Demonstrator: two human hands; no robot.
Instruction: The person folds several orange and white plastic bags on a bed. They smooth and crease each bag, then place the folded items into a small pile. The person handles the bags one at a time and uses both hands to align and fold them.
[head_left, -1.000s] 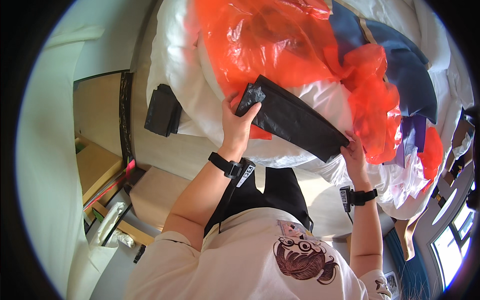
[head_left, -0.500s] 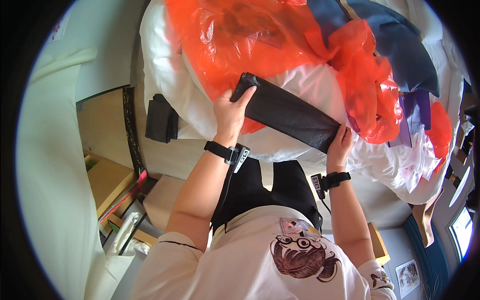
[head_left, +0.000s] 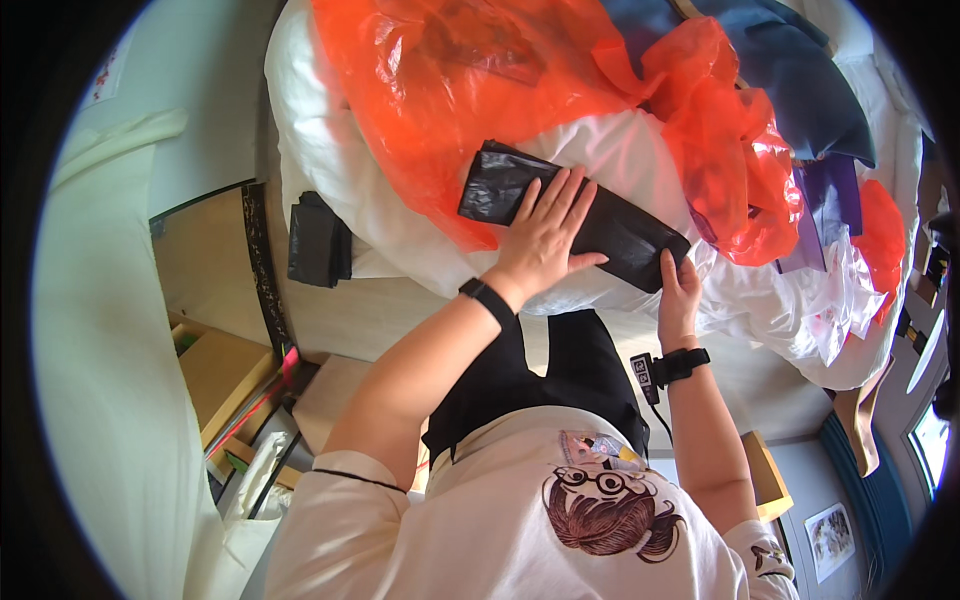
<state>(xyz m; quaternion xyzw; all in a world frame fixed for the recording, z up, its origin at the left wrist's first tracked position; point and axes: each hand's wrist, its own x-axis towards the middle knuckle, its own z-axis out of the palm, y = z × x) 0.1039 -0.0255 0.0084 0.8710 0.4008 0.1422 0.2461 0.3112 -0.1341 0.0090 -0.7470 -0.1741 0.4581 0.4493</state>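
Observation:
A black plastic bag [head_left: 628, 237], folded into a long flat strip, lies slantwise at the front of the white bedding [head_left: 605, 145]. My left hand [head_left: 545, 235] rests flat on its middle with fingers stretched out and thumb apart. At the strip's right end, my right hand [head_left: 680, 292] pinches the lower corner between thumb and fingers. The left end is loose and shows shiny creases. Another folded black bundle [head_left: 318, 240], probably of the same plastic, sits at the bedding's left edge.
A large orange-red plastic bag [head_left: 420, 100] spreads behind the strip, with a crumpled one [head_left: 725, 150] to its right. Beyond are a dark blue cloth item [head_left: 790, 80] and a purple bag [head_left: 832, 205]. Open wooden drawers [head_left: 222, 375] stand at lower left.
My left hand has let go of the strip's left end and now lies flat on its middle. The strip, held up before, has come down onto the bedding; my right hand keeps its end.

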